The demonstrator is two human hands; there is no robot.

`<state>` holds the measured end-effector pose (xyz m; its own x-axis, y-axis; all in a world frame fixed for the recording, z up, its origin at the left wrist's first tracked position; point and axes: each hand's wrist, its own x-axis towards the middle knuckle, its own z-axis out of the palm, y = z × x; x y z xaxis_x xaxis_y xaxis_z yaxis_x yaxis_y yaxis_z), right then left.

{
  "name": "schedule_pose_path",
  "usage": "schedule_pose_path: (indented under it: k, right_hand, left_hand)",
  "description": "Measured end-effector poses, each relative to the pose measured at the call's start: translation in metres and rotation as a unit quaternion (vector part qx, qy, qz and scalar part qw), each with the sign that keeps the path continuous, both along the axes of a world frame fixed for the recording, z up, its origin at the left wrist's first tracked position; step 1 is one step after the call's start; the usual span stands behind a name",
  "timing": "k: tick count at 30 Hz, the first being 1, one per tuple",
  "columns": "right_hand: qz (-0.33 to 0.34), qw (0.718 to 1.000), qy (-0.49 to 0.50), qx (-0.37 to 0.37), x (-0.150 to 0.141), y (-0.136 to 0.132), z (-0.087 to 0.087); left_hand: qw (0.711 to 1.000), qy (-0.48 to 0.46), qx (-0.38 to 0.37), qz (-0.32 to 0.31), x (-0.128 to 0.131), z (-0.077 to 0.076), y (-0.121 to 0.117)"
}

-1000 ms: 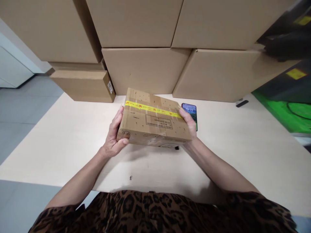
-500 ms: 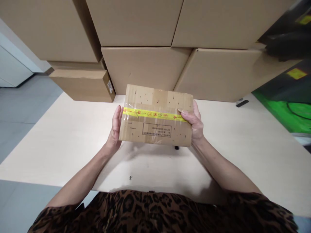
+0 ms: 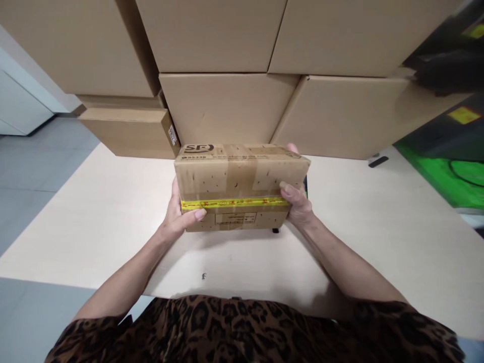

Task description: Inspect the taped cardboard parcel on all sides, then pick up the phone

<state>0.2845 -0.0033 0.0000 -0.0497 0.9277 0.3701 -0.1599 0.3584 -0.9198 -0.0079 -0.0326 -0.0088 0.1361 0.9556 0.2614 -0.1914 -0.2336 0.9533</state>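
A brown cardboard box (image 3: 212, 176) is held up over the pale table, tilted so that its top and near side both show. Yellow tape with red print crosses the near side, and black "SF" lettering marks the top. My left hand (image 3: 180, 214) grips its left end, thumb on the near side by the tape. At the right end, my right hand (image 3: 298, 204) grips it with the thumb on the near side; one fingertip shows beyond the top edge. The other fingers of both hands are mostly hidden behind the box.
Large cardboard boxes (image 3: 227, 108) are stacked along the table's (image 3: 124, 227) far side. A flatter box (image 3: 128, 136) with a label stands at the back left. One small black object (image 3: 378, 162) lies at the back right, another (image 3: 276, 230) just below the held box.
The box has turned between my hands, bringing its top with the "SF" print into view and lowering the taped side. My left thumb has come onto the near side.
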Motion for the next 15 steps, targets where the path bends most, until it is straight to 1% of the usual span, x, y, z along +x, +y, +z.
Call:
schedule_pose_path:
  k: [2, 3, 5, 8, 10, 11, 13, 15]
  right_hand:
    - [0.050, 0.998, 0.022, -0.040, 0.001, 0.001, 0.004]
    - [0.066, 0.997, 0.017, -0.044, 0.002, 0.001, 0.008]
    - [0.070, 0.997, -0.012, -0.018, 0.004, 0.003, 0.014]
    - [0.023, 0.993, -0.077, 0.087, 0.010, 0.005, 0.019]
    - [-0.008, 0.978, -0.132, 0.160, 0.015, 0.004, 0.018]
    - [-0.021, 0.970, -0.160, 0.181, 0.018, 0.003, 0.016]
    - [-0.042, 0.958, -0.214, 0.186, 0.023, 0.001, 0.011]
    - [-0.061, 0.953, -0.250, 0.157, 0.025, 0.001, 0.006]
  left_hand:
    - [0.999, 0.025, 0.041, 0.014, -0.004, 0.001, 0.002]
    - [0.998, 0.035, 0.053, 0.012, -0.007, 0.001, 0.004]
    - [0.997, 0.049, 0.058, -0.008, -0.011, -0.001, 0.008]
    - [0.998, 0.036, 0.046, -0.038, -0.012, -0.005, 0.015]
    - [0.999, -0.002, 0.030, -0.035, -0.009, -0.004, 0.019]
    - [0.999, -0.023, 0.022, -0.027, -0.007, -0.002, 0.020]
    - [0.999, -0.045, 0.006, -0.019, -0.005, 0.003, 0.022]
    - [1.000, -0.023, 0.011, -0.006, -0.006, 0.009, 0.021]
